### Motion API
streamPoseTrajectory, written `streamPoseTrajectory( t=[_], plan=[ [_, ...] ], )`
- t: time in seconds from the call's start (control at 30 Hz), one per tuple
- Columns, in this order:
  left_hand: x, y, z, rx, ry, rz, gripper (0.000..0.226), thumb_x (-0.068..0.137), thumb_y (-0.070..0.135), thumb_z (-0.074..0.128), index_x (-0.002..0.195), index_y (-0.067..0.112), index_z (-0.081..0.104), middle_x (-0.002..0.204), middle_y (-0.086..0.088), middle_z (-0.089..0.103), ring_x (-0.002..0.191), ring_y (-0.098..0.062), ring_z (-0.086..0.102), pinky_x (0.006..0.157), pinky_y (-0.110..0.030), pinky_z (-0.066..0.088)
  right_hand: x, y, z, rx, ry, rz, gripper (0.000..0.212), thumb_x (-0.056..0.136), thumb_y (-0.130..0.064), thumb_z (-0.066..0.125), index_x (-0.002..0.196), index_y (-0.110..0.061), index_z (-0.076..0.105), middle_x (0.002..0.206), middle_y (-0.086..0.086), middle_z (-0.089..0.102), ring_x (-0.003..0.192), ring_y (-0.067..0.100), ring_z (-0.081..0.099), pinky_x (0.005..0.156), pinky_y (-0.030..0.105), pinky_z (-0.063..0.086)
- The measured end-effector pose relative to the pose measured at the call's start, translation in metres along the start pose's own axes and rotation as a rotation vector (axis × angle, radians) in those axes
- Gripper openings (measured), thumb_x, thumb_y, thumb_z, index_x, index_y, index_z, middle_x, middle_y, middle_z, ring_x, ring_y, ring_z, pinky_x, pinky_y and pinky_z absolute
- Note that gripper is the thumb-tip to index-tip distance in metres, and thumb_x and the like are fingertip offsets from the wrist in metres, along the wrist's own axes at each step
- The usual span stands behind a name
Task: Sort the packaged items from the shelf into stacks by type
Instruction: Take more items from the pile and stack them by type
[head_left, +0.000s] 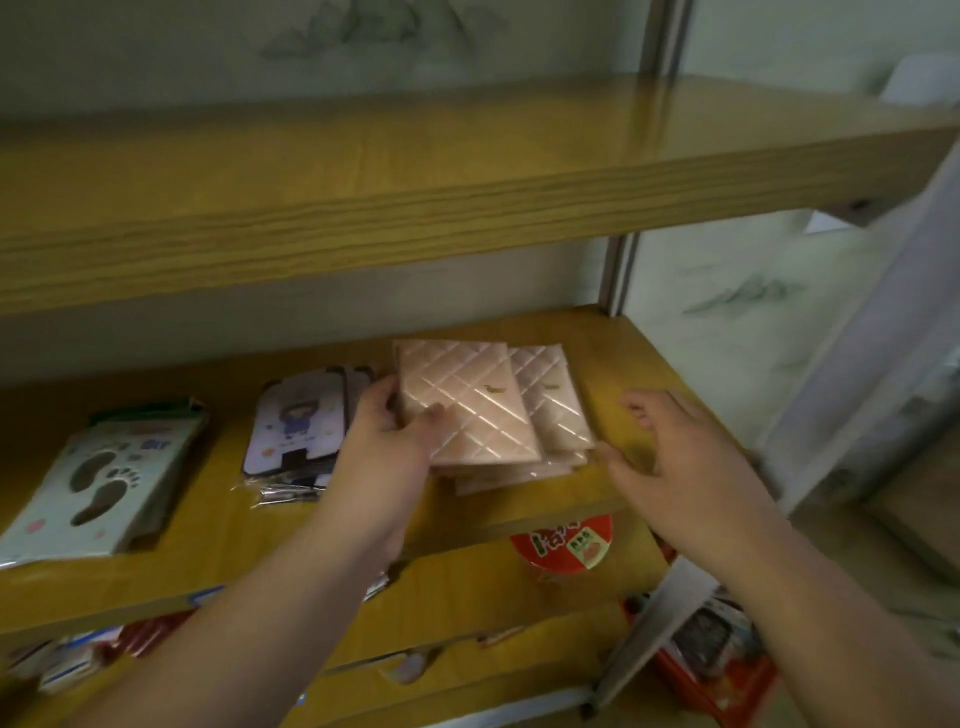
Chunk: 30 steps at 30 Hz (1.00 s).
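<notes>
While the left hand (395, 421) pinches the top pink quilted packet (467, 402), square it onto the pink stack (550, 410); right hand (675, 452) hovers open, steadying the edge.

Middle shelf (613, 358): carried three groups of packs in a row, left to right.
Left: footprint packs (98, 483), stacked near the front edge.
Centre: cartoon packs (296, 426), stacked, well apart from the footprint packs.
Right: quilted packs (550, 400), a fanned pile just beside the cartoon packs.
Top pack (467, 400): lay on the quilted pile, shifted toward its left.
Left hand (389, 436): was between the cartoon packs and the quilted pile, on the top pack's left edge.
Right hand (680, 457): was at the pile's right, near its front corner.
Upper shelf (467, 171): ran above the row.
Lid (563, 543): sat below the middle shelf, under the quilted pile.
</notes>
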<state>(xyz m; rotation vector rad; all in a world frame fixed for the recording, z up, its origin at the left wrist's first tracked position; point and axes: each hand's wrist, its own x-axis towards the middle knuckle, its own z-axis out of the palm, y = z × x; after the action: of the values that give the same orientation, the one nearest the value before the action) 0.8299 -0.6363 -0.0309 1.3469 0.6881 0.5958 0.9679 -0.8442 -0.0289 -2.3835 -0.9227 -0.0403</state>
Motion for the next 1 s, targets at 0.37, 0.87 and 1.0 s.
streamPoseTrajectory(
  t=[0.37, 0.87, 1.0],
  plan=[
    [0.038, -0.019, 0.040, 0.877, 0.089, 0.263, 0.046, 0.098, 0.015, 0.054, 0.143, 0.008, 0.050, 0.135, -0.022, 0.052, 0.121, -0.039, 0.050, 0.105, -0.042, 0.039, -0.016, 0.005, 0.000, 0.002, -0.041, 0.035, 0.059, 0.089, -0.048, 0.063, 0.142, -0.035, 0.040, 0.140, -0.012, 0.039, 0.087, 0.004, 0.059, 0.073, 0.014, 0.039],
    [-0.028, 0.010, -0.024, 1.177, 0.011, 0.593, 0.057, 0.096, 0.049, 0.042, 0.146, 0.021, 0.046, 0.149, 0.006, 0.047, 0.136, 0.004, 0.030, 0.109, -0.014, 0.018, 0.016, -0.040, 0.034, 0.115, -0.028, -0.167, 0.052, 0.092, -0.049, 0.058, 0.139, -0.036, 0.041, 0.140, -0.014, 0.040, 0.119, 0.008, 0.050, 0.092, 0.025, 0.048],
    [-0.039, 0.022, -0.070, 1.243, 0.082, 0.616, 0.051, 0.095, 0.041, 0.047, 0.140, 0.016, 0.053, 0.144, 0.003, 0.052, 0.139, -0.011, 0.039, 0.115, -0.021, 0.027, 0.025, -0.078, 0.054, 0.147, -0.006, -0.254, 0.046, 0.092, -0.046, 0.057, 0.135, -0.029, 0.050, 0.137, -0.008, 0.050, 0.112, 0.013, 0.057, 0.091, 0.032, 0.050]
  ],
)
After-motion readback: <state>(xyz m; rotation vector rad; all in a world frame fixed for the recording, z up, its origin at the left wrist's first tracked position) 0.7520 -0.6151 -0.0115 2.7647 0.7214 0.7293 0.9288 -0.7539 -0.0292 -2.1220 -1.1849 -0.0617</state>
